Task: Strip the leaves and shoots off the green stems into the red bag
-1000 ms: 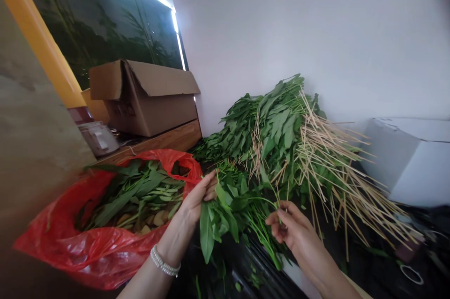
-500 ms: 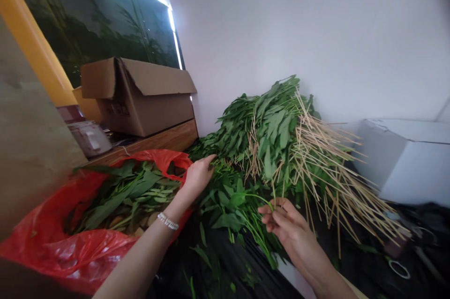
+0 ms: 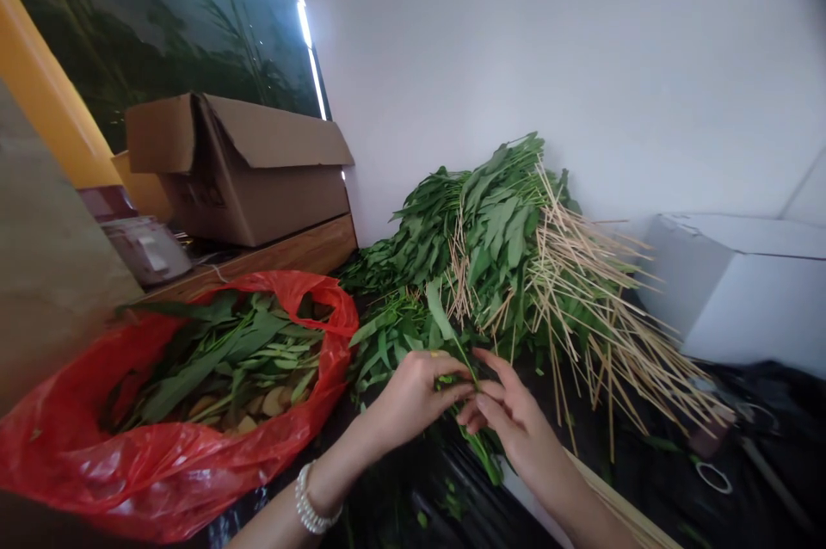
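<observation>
My left hand (image 3: 416,394), with a beaded bracelet on its wrist, is closed in a pinch on a green leafy stem (image 3: 459,348) that looks like water spinach. My right hand (image 3: 513,411) meets it fingertip to fingertip and pinches the same stem lower down. One long leaf points up and away from the fingers. Loose stems of the same greens (image 3: 387,338) lie just beyond and under both hands, partly hidden by them. Farther back rises a heap of leafy bunches (image 3: 507,218) with many thin wooden sticks (image 3: 600,282) poking out to the right.
At left, a red plastic bag (image 3: 284,437) holds leaves and pale cut pieces. Behind it a cardboard box (image 3: 277,196) rests on a wooden ledge (image 3: 303,252). A white box (image 3: 761,291) stands at right by the wall. Black plastic sheeting (image 3: 413,489) covers the surface below.
My left hand has come from beside the red bag, moving right and nearer, to the stem held by my right hand. The two hands are now together, and the view has shifted slightly.
</observation>
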### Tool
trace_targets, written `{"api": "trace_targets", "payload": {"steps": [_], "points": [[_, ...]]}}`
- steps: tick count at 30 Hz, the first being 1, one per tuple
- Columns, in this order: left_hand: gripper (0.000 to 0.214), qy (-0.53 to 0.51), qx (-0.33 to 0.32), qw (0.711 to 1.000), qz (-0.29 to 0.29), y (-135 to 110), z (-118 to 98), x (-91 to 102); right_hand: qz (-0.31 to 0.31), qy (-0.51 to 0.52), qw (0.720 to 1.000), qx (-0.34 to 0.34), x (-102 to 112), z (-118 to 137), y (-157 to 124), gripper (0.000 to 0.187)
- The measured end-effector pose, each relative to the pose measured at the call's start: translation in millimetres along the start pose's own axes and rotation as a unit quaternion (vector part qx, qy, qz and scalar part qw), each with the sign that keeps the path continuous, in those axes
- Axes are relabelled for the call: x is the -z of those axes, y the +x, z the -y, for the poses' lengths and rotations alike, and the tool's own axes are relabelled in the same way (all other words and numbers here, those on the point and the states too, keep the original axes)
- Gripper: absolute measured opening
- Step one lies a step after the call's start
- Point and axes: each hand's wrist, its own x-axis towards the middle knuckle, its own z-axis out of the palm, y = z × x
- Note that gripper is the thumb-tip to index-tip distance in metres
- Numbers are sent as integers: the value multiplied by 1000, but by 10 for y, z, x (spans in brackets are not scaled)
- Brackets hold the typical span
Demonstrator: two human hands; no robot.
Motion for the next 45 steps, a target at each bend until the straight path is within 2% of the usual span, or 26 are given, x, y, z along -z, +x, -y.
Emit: {"api": "trace_targets", "payload": {"steps": [4, 8, 11, 13, 15, 18, 20, 22, 24, 26, 28, 30, 32, 34, 36, 39, 41, 43, 45], "points": [[14, 27, 1, 999, -20, -4, 18, 32, 14, -111, 994, -17, 39, -51, 4, 33], [15, 140, -40, 989, 27, -35, 19, 72, 5, -197, 980, -5, 62, -85, 3, 30], [16, 259, -78, 961, 55, -75, 37, 69, 12, -221, 975, -2, 60, -100, -1, 29], [13, 313, -98, 943, 58, -103, 64, 47, 13, -231, 973, -3, 55, -101, -4, 29], [11, 328, -107, 938, 42, -129, 84, 4, 14, -242, 970, 2, 46, -88, -10, 31], [9, 263, -63, 963, -22, -151, 56, -91, 27, -247, 969, 8, 20, -39, -26, 37], [10, 163, -2, 984, -72, -144, 6, -151, 37, -225, 974, 4, 4, 1, -36, 39], [12, 49, 59, 992, -104, -117, -24, -171, 44, -189, 981, -5, 0, 33, -38, 39], [11, -65, 121, 982, -127, -74, -1, -118, 43, -160, 986, -15, 14, 54, -33, 39], [13, -180, 183, 953, -160, -25, 69, 16, 36, -142, 989, -25, 35, 68, -24, 38], [18, -248, 219, 925, -189, 16, 129, 185, 33, -133, 990, -28, 43, 80, -24, 38], [21, -219, 215, 931, -199, 32, 124, 308, 51, -140, 988, -29, 24, 89, -41, 36], [22, -111, 176, 959, -192, 9, 47, 312, 89, -168, 981, -37, -18, 82, -71, 32], [22, 10, 131, 977, -167, -59, -55, 179, 121, -206, 970, -43, -67, 52, -104, 28], [20, 95, 108, 984, -106, -155, -117, -36, 127, -240, 962, -35, -104, 7, -123, 27], [15, 125, 122, 985, -12, -283, -89, -308, 95, -309, 946, 15, -89, -34, -115, 26], [13, 69, 151, 986, -12, -319, -28, -345, 54, -355, 932, 42, -7, -7, -86, 27], [17, -67, 193, 978, -37, -316, 23, -252, -18, -369, 928, 42, 135, 60, -47, 32], [26, -250, 236, 938, -49, -295, 46, -82, -141, -363, 920, 34, 306, 130, -4, 37]]}}
